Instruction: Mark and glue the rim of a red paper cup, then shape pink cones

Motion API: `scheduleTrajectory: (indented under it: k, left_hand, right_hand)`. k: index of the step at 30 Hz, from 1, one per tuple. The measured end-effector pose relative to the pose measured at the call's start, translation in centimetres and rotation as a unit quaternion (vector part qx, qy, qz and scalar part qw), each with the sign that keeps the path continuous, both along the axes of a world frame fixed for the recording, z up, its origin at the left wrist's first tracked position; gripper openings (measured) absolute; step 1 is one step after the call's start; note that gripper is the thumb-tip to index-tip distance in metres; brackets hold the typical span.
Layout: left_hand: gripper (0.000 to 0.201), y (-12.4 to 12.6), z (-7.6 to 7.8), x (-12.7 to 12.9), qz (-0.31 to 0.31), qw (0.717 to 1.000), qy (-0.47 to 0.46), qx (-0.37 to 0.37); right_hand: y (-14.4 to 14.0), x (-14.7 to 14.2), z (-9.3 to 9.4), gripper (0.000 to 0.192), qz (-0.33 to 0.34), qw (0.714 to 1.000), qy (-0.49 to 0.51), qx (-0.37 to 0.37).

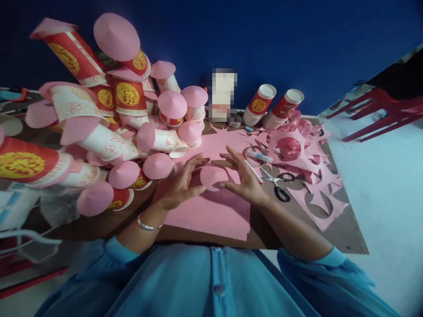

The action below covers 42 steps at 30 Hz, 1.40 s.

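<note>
Both hands hold 1 pink paper circle (pixel 213 176) over the pink sheet (pixel 211 211) at the table's (pixel 343 229) near edge: left hand (pixel 180 182) and right hand (pixel 243 178) loosely curled, fingertips pinching its rim. Paper cups (pixel 125 94), capped with pink cones, pile at the left edge; whether anything is inside is hidden. Scissors (pixel 277 182) lie right of the hands.

Left hand (pixel 180 182) and right hand (pixel 243 178) face each other, fingers curled inward.
</note>
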<state>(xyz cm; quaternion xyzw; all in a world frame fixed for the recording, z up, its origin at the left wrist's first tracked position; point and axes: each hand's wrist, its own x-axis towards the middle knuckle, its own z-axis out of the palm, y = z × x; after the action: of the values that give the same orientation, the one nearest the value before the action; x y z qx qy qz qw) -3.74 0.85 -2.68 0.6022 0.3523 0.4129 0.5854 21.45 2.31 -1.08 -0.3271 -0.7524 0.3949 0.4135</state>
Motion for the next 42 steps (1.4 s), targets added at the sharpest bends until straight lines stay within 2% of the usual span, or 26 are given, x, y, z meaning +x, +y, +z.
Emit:
scheduleTrajectory:
  k: [2,5,8,13,18,27,31,36,42]
  left_hand:
    - [0.081,0.2,0.0,0.4,0.024,0.999,-0.036,-0.032]
    - [0.081,0.3,0.2,1.0,0.054,0.997,-0.008,-0.054]
    - [0.08,0.3,0.4,1.4,0.057,0.996,0.025,-0.066]
    - [0.078,0.3,0.4,1.3,0.058,0.995,0.002,-0.084]
    - [0.068,0.4,0.2,1.2,0.059,0.993,-0.034,-0.092]
    - [0.066,0.3,0.1,1.2,0.057,0.995,-0.018,-0.084]
    - [0.062,0.3,0.2,1.1,0.058,0.994,-0.028,-0.089]
    - [0.051,0.4,0.1,1.3,0.079,0.991,-0.048,-0.094]
    - [0.052,0.5,0.4,1.7,0.101,0.986,-0.032,-0.126]
  right_hand:
    - [0.0,0.1,-0.2,0.102,-0.007,1.0,-0.014,0.0]
    - [0.0,0.1,-0.3,0.102,-0.007,1.0,-0.02,-0.005]
    - [0.0,0.2,-0.3,0.101,-0.007,1.0,-0.023,-0.012]
    - [-0.2,0.2,-0.2,0.099,-0.006,1.0,-0.024,-0.007]
    - [-0.3,-0.1,0.0,0.098,-0.001,1.0,0.018,0.013]
    - [-0.4,0.1,-0.3,0.095,-0.014,1.0,-0.003,0.014]
    - [-0.5,0.0,-0.4,0.094,-0.016,0.999,0.035,0.008]
    - [-0.5,0.2,-0.5,0.088,-0.048,0.997,0.066,-0.016]
    - [-0.5,0.1,-0.3,0.088,-0.033,0.999,0.033,-0.011]
